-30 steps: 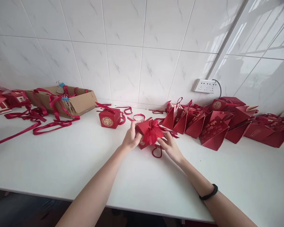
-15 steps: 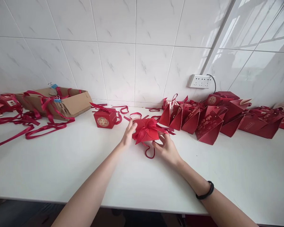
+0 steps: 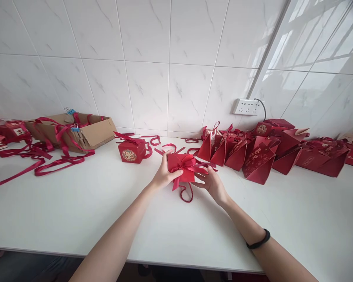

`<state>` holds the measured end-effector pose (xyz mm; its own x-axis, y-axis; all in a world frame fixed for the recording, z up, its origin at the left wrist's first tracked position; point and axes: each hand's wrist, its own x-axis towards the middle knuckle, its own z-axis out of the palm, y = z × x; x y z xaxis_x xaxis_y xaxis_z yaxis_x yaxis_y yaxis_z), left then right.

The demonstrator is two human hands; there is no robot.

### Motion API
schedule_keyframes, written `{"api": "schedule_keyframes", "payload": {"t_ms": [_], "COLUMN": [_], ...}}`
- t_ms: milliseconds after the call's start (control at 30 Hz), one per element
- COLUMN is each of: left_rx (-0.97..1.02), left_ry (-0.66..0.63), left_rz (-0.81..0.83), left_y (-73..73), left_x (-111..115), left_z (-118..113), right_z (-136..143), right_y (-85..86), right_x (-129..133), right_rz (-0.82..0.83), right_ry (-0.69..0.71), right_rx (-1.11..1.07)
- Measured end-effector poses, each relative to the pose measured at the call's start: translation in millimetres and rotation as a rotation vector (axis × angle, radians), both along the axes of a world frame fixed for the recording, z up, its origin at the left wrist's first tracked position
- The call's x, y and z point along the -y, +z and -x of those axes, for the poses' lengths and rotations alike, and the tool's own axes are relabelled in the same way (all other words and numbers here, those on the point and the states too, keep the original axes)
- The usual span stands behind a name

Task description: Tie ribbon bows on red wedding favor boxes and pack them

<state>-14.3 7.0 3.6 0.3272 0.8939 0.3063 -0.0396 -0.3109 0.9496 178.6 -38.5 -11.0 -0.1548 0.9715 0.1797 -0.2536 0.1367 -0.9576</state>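
Observation:
A small red box (image 3: 190, 177) with a ribbon bow (image 3: 186, 162) on its upper face is at the middle of the white table. My left hand (image 3: 164, 172) grips its left side, the thumb lying on the front near the bow. At the right side of the box, my right hand (image 3: 211, 183) has its fingers apart, close to the ribbon tails; whether a fingertip touches them is unclear. A twisted red cord loop (image 3: 186, 194) hangs below the box onto the table (image 3: 176, 231).
A red box with a gold emblem (image 3: 132, 150) stands to the left. Behind it on the left, a cardboard box (image 3: 98, 131) holds ribbons, with more ribbon (image 3: 61, 164) strewn in front. Several red gift boxes (image 3: 259, 160) line the right. A power strip (image 3: 248, 107) is on the wall.
My left thumb has come over the front of the box. My right hand has opened and moved slightly right, away from the box. The camera view has shifted slightly.

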Motion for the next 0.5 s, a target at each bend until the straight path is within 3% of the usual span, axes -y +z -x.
{"api": "schedule_keyframes", "payload": {"t_ms": [267,500], "left_rx": [-0.031,0.011], "left_ry": [0.104,0.062], "left_rz": [-0.08,0.005], "left_y": [-4.5,-2.3], "left_x": [0.6,1.5], "left_z": [-6.0,-7.7], "right_z": [6.2,2.9], "right_y": [8.4,9.8], "right_x": [4.6,6.4], "right_rz": [0.037,-0.174], "right_ry": [-0.165,-0.011], "right_rx": [0.166,0.364]}}
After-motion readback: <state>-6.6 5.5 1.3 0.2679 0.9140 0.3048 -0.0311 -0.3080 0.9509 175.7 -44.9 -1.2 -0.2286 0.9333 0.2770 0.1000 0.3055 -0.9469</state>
